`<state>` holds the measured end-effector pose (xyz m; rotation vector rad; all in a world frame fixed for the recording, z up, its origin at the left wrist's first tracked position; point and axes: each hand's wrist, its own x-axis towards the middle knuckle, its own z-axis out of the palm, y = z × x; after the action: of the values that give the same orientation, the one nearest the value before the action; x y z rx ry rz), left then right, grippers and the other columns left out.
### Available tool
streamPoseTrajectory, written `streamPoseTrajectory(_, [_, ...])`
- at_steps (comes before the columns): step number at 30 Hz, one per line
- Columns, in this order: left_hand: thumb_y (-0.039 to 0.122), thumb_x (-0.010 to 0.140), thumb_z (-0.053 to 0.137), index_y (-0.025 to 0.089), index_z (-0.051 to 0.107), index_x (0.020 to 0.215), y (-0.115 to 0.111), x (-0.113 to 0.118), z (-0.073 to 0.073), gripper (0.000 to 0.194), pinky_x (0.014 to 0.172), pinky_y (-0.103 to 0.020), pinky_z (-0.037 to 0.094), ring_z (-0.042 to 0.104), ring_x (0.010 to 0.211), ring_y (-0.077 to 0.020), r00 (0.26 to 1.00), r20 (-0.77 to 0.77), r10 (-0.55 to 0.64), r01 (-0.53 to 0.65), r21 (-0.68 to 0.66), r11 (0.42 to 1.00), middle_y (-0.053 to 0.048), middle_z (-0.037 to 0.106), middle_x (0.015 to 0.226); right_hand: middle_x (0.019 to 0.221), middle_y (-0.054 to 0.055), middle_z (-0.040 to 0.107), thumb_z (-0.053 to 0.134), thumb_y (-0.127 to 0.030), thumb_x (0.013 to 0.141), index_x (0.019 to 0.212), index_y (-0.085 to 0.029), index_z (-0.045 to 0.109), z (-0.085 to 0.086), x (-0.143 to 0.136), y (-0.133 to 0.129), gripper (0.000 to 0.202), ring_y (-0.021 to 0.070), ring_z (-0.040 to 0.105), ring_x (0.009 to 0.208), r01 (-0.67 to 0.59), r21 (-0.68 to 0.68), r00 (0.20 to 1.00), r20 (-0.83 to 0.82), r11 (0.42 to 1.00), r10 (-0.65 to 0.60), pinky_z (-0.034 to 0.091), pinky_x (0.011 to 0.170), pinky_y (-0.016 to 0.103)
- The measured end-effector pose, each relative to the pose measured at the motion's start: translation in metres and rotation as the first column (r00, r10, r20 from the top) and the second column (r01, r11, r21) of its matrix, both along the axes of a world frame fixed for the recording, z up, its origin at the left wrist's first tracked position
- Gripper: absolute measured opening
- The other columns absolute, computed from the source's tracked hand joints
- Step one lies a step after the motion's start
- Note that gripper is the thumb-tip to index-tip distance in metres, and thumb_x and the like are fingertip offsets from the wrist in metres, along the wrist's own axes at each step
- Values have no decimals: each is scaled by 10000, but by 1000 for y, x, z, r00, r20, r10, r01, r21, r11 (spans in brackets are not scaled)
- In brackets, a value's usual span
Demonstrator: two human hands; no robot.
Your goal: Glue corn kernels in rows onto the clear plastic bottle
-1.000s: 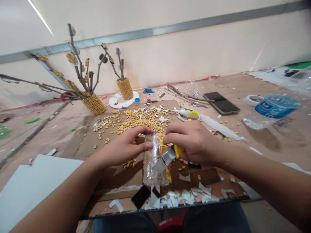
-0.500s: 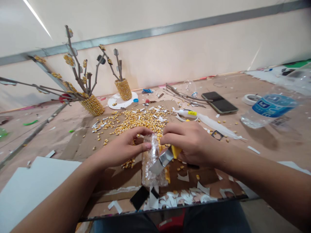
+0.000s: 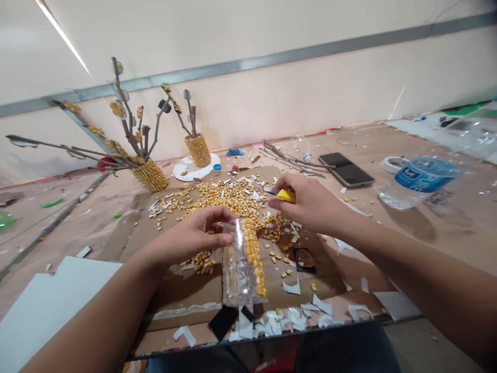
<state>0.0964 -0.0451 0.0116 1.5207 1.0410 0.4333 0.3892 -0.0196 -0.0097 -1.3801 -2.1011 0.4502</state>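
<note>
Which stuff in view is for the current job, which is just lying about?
For the job:
clear plastic cylinder, left hand on it
yellow-handled cutter, in right hand
loose corn kernels, likely

Apparently just lying about:
phone
blue-labelled bottle
green strip

Your cylinder (image 3: 234,269) is clear, banded down one side with yellow kernels (image 3: 254,254); your tool (image 3: 286,195) is yellow with a silvery blade (image 3: 271,190). Before you, the cardboard (image 3: 121,239) is brown, the tape (image 3: 387,166) white, the label (image 3: 423,175) blue.

Phone (image 3: 345,169) near a labelled bottle (image 3: 419,180).
</note>
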Motion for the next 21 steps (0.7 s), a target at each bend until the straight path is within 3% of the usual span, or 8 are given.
streamPoseTrajectory(4, [354,764,929,208,687,1039,2,-7,0,395,828,-297,508,648,1034,-209,989,147,18,-9,-57,998,-67,699,1189,875,65,753,786,-316,880,940,-213,681,-9,3,11,160,247,672,816,14,-116,993,120,993,0,404,677,311])
streamPoseTrajectory(7, [317,763,933,210,676,988,-1,-9,2,358,877,-302,511,644,1167,-238,965,259,33,-15,-71,997,-89,684,1363,893,61,768,813,-277,837,915,-224,691,-19,0,11,154,249,680,819,4,-104,990,141,995,11,398,668,309])
streamPoseTrajectory(12, [197,770,913,203,652,961,-5,-9,6,324,879,-315,537,697,1152,-230,920,387,58,-24,-94,995,-130,641,1527,981,105,767,806,-283,855,952,-205,700,-18,-4,6,164,283,688,928,-33,-27,995,89,999,35,472,797,382])
streamPoseTrajectory(15, [163,727,930,190,644,894,-7,-7,8,332,871,-341,568,729,1120,-248,896,434,90,-69,-63,996,-132,660,1508,984,85,764,712,-335,959,959,-201,696,-7,-9,-2,135,247,694,945,-98,-3,995,1,995,98,512,857,395])
streamPoseTrajectory(17, [153,713,932,187,646,856,-9,-5,9,322,945,-395,582,728,1186,-284,868,488,89,-84,-31,996,-116,676,1487,932,46,761,660,-385,1002,956,-212,701,0,-14,-11,184,201,697,875,-203,-41,973,-119,978,197,539,809,353])
streamPoseTrajectory(21, [154,731,916,179,649,815,-13,-1,8,281,1052,-472,563,694,1308,-331,836,545,58,-91,33,995,-114,664,1513,981,58,765,694,-439,978,1034,-202,695,5,-25,-28,243,195,712,885,-429,-144,812,-495,892,310,579,811,368])
